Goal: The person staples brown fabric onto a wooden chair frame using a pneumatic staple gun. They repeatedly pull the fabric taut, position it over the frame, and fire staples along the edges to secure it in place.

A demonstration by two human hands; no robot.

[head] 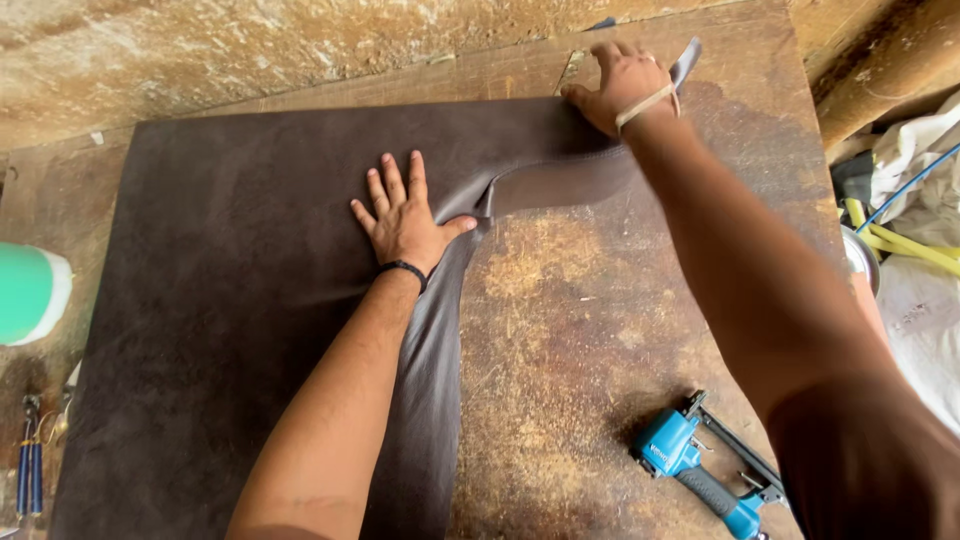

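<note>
The dark brown leather sheet [230, 300] is lying across the worn wooden table [580, 330]. The left hand [405, 220] is pressing flat on it, fingers spread, while the right hand [622, 85] is gripping its far edge. A blue staple gun [700, 465] is resting nearby.

You have no packages, signs or screens in view. The one label is a small pale marking on the side of the blue staple gun [690, 462], which lies on the wooden worktop [580, 330] just beside the right edge of the dark leather sheet [230, 260], near its lower corner.
</note>
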